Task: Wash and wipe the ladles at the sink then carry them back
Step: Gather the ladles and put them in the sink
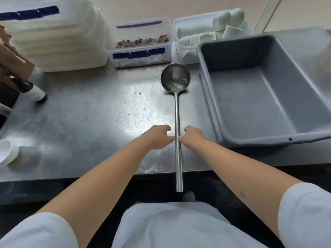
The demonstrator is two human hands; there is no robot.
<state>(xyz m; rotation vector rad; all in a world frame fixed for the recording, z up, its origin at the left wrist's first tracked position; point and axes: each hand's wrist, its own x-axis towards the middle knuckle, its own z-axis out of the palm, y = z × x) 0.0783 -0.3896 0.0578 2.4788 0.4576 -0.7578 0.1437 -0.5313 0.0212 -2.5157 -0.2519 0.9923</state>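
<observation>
A steel counter (80, 122) runs against a pale wall, its top scuffed and spotted with water. One ladle (176, 111) lies on it — bowl up and away from the body, just beside a grey tub (250, 97), while the handle end juts past the near edge.

The handle is flanked by both hands at one spot. The left hand (157, 136) is loosely curled with its fingertips at the shaft; the right hand (193, 136) meets it from the other side in the same way. Whether the shaft is truly pinched or only touched cannot be told.

The step in hand is judged to be either the setting down or the picking up of the ladle; no sink is seen here. A long, top-heavy tool like this is best held nearer the bowl with one hand, so the bowl does not swing or scrape the tub. If it is left here, the handle should be pushed further on — an overhang is easily knocked.

Counted: one ladle, one tub, two hands. Against the wall are seen two lidded boxes (139, 45), one box of white rolls (206, 33) and one white stack (53, 36).
</observation>
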